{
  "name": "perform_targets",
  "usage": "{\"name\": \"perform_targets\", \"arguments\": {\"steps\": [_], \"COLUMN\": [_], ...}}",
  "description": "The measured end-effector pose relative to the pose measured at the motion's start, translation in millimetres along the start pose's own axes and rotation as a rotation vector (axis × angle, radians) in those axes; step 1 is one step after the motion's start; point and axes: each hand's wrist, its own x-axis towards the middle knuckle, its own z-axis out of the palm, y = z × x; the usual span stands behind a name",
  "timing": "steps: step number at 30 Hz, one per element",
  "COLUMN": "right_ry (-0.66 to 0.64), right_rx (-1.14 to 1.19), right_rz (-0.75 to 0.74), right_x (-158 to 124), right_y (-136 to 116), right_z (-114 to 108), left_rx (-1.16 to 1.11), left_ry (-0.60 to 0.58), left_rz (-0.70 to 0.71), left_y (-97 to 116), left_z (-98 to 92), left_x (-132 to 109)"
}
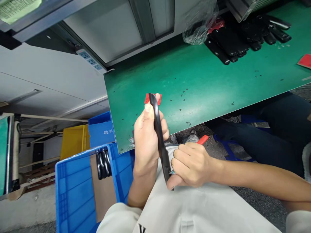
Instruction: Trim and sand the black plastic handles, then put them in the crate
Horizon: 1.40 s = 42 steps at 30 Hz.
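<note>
Your left hand (pixel 147 136) is clamped around the upper half of a black bar (pixel 159 137), thumb along one side and fingertips coming round the other. Your right hand (pixel 190 165) is closed in a fist on a red-handled tool (pixel 202 139), whose handle end pokes out toward 1 o'clock. The tool's thin metal tip points to about 8 o'clock at the bar's lower edge; whether it touches, you cannot tell from here.

That meeting point matters most: the bar's long axis runs from just before 12 o'clock down to just before 6, and your right hand is the nearer to its low end, with the thumb seemingly against it. The bar lies between your hands, in the left palm and at 9 o'clock from the right fist.

Beyond the bar's tip, a red piece (pixel 147 98) lies on the green counter (pixel 211 90). At 1 o'clock sits a pile of black parts (pixel 228 42); at 8 o'clock, a blue crate (pixel 58 181) holds black pieces (pixel 104 163).
</note>
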Motion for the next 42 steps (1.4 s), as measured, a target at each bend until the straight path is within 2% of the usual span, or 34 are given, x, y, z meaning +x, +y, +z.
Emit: {"name": "perform_targets", "arguments": {"steps": [8, 21, 33, 38, 40, 42], "right_ry": [-0.003, -0.009, 0.077, 0.170, 0.252, 0.340], "right_rx": [0.043, -0.031, -0.060, 0.012, 0.189, 0.380], "right_rz": [0.003, 0.012, -0.023, -0.048, 0.054, 0.251], "right_x": [-7.8, -14.5, -16.4, -16.6, -15.3, -13.1], "right_y": [-3.0, -3.9, -6.9, -6.2, -2.5, 4.0], "right_z": [4.3, 9.9, 17.2, 12.5, 6.3, -0.5], "left_rx": [-0.003, -0.012, -0.035, -0.067, -0.067, -0.066], "left_ry": [0.059, 0.117, 0.190, 0.195, 0.196, 0.196], "left_rz": [0.039, 0.090, 0.081, 0.083, 0.084, 0.089], "left_y": [3.0, -1.0, -3.7, -3.8, -2.7, -1.4], "left_z": [-2.3, -13.2, -22.0, -27.7, -28.9, -29.3], "left_x": [8.4, 22.7, 28.6, 31.2, 30.6, 28.7]}}
